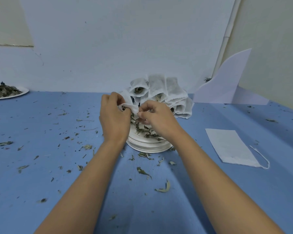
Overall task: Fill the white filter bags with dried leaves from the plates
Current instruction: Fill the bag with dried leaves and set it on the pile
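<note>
A white filter bag (131,106) is held over a stack of white paper plates (147,145) with dried green leaves (146,130) on top. My left hand (114,118) grips the bag's left side, fingers curled round its mouth. My right hand (155,118) pinches the bag's right edge. Leaves show at the bag's opening. Behind the plates, several filled filter bags (162,92) lean in a pile against the wall.
An empty flat filter bag with a drawstring (230,147) lies on the blue table at the right. Another plate of dried leaves (5,92) sits far left. A curled white sheet (227,85) stands at the back right. Leaf bits are scattered around the tabletop.
</note>
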A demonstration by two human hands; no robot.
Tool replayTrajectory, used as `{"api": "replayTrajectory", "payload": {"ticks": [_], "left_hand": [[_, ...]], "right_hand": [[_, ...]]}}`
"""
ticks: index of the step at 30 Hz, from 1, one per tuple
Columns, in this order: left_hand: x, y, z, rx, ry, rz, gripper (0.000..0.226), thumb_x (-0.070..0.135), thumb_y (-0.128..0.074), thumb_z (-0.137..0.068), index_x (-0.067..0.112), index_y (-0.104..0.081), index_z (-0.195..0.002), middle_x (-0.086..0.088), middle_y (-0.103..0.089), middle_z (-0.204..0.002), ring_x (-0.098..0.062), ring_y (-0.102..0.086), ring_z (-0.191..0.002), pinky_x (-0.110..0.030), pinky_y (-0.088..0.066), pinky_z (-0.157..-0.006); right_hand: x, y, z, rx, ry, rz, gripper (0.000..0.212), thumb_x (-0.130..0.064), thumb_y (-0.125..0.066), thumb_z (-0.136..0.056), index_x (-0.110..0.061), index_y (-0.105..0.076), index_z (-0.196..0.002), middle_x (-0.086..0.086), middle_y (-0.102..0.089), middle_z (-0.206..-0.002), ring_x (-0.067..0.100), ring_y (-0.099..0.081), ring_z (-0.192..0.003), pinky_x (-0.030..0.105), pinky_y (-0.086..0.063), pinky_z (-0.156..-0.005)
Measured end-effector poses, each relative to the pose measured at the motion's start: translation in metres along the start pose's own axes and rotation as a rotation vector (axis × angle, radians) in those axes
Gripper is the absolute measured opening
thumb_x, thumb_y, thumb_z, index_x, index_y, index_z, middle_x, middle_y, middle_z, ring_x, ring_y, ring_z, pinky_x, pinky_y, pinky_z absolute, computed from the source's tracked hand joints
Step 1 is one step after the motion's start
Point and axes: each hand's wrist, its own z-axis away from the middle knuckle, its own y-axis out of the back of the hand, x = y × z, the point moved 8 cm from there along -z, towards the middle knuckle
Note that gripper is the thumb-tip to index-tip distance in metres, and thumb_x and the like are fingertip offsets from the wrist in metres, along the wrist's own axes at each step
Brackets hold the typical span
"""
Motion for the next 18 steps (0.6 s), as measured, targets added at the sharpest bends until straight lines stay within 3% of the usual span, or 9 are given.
{"api": "replayTrajectory", "payload": {"ticks": [4,7,12,14,18], "left_hand": [[0.003,-0.004,-0.003,-0.068,-0.001,0.073,0.018,0.003,-0.063,-0.079,0.017,-0.052,-0.085,0.004,-0.047,-0.093,0.0,-0.044,-0.069,-0.005,-0.035,-0.063],[0.002,-0.02,-0.003,-0.277,0.066,0.178,0.018,0.014,-0.065,-0.083,0.025,-0.055,-0.092,0.007,-0.051,-0.1,0.0,-0.051,-0.075,-0.005,-0.039,-0.064],[0.01,-0.037,0.006,-0.538,0.071,0.266,0.035,0.004,-0.062,-0.08,0.027,-0.051,-0.105,0.003,-0.044,-0.121,0.006,-0.057,-0.083,-0.005,-0.045,-0.06],[0.014,-0.037,0.008,-0.543,0.034,0.243,0.039,0.008,-0.071,-0.077,0.027,-0.051,-0.105,0.005,-0.044,-0.118,0.007,-0.057,-0.084,-0.004,-0.044,-0.061],[0.012,-0.028,0.003,-0.447,0.022,0.24,0.038,0.02,-0.083,-0.07,0.022,-0.054,-0.095,0.0,-0.053,-0.109,0.008,-0.057,-0.065,-0.004,-0.043,-0.057]], "right_hand": [[0.01,-0.001,0.0,0.006,-0.147,-0.316,0.013,0.0,-0.055,-0.091,-0.008,-0.059,-0.082,0.003,-0.06,-0.078,0.011,-0.063,-0.063,0.027,-0.059,-0.072],[0.024,0.009,0.0,0.12,-0.254,-0.418,0.007,0.0,-0.055,-0.091,-0.003,-0.061,-0.091,0.009,-0.063,-0.083,0.013,-0.065,-0.065,0.025,-0.059,-0.067],[0.034,0.023,0.0,0.225,-0.321,-0.575,0.01,0.005,-0.054,-0.09,-0.002,-0.06,-0.086,0.008,-0.063,-0.076,0.008,-0.064,-0.054,0.024,-0.059,-0.064],[0.036,0.023,0.0,0.225,-0.331,-0.587,0.008,0.005,-0.054,-0.09,0.001,-0.06,-0.09,0.008,-0.063,-0.077,0.011,-0.065,-0.058,0.024,-0.059,-0.062],[0.029,0.019,-0.001,0.153,-0.292,-0.578,0.009,0.005,-0.056,-0.088,0.0,-0.062,-0.083,0.009,-0.064,-0.076,0.012,-0.066,-0.059,0.02,-0.056,-0.059]]}}
